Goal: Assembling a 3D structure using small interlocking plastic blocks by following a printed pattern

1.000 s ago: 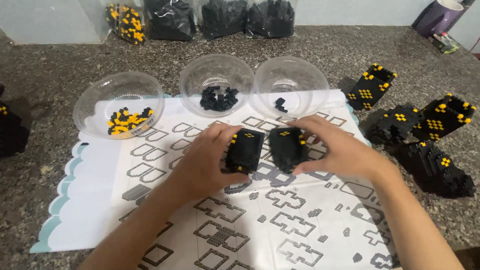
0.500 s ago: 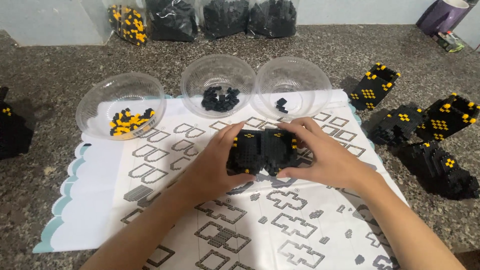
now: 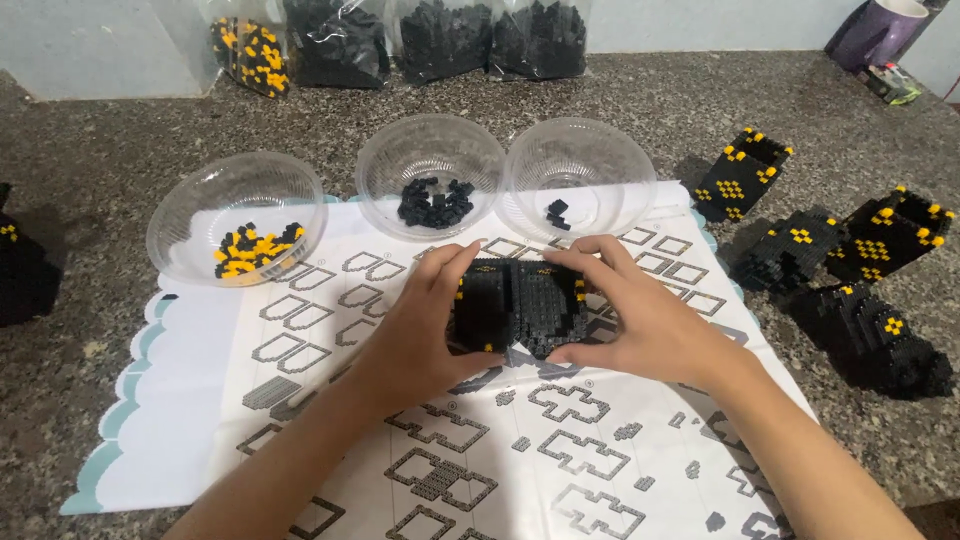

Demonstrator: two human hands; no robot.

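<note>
Both my hands press two black brick-built blocks with small yellow studs together into one black block model (image 3: 518,305) above a printed instruction sheet (image 3: 300,350). My left hand (image 3: 420,325) wraps the left half, thumb on top. Around the right half, my right hand (image 3: 640,320) curls its fingers over the top and side. The two halves touch in the middle.
Three clear plastic bowls stand behind the sheet: one with yellow and black bricks (image 3: 240,225), one with black bricks (image 3: 432,185), one nearly bare (image 3: 580,180). Finished black-and-yellow block models (image 3: 850,270) lie at the right. Bags of bricks (image 3: 440,35) line the back. A purple mug (image 3: 878,30) stands far right.
The two separate block halves, held apart a second ago, have been brought together and now meet as one piece between my hands.
</note>
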